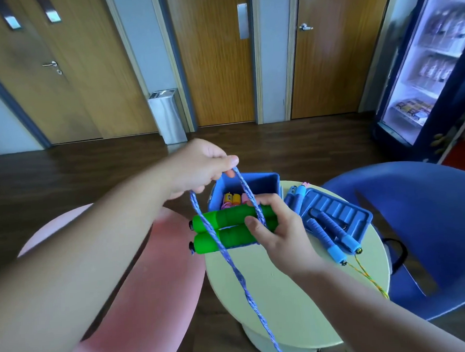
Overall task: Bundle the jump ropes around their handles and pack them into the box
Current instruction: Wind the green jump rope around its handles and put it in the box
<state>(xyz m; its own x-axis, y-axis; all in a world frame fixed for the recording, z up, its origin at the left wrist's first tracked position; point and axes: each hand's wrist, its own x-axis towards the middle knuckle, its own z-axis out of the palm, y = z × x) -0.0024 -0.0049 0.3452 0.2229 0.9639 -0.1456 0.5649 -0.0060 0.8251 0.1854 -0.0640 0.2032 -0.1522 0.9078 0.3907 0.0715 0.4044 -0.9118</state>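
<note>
Though perhaps loose, rope round handles

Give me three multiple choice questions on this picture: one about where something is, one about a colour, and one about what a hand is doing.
1. Where does the blue-handled jump rope lie?
A. On the pink chair
B. On the blue tray beside the box
C. Inside the box

2. What colour are the handles held in the right hand?
A. Green
B. Yellow
C. Pink

3. What is the left hand doing?
A. Lying flat on the table
B. Pinching the blue rope above the handles
C. Hanging idle

Answers:
1 B: both blue handles rest across the ribbed tray to the right of the box.
2 A: the two handles side by side in the hand are bright green.
3 B: its thumb and fingertips close on a loop of the rope lifted over the handles.
</note>
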